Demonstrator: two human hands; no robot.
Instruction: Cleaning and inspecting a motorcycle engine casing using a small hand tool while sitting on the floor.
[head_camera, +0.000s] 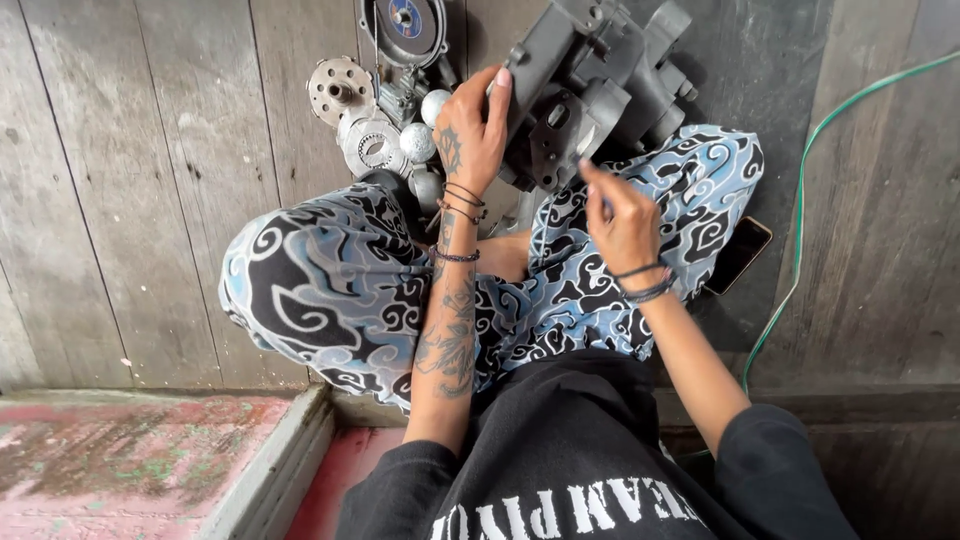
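Engine casing (590, 80), partly cut off above, hides left hand (470, 130) fingertips.

phone (738, 254) | dark screen, orange-brown edge | floor, beside patterned trouser knee (700, 190)

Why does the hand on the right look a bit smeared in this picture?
Head view: the right hand is motion-blurred at its fingertips, while the left hand on the grey engine casing looks sharp. Light is soft and even, without glare; the wooden floor bends slightly toward the edges.
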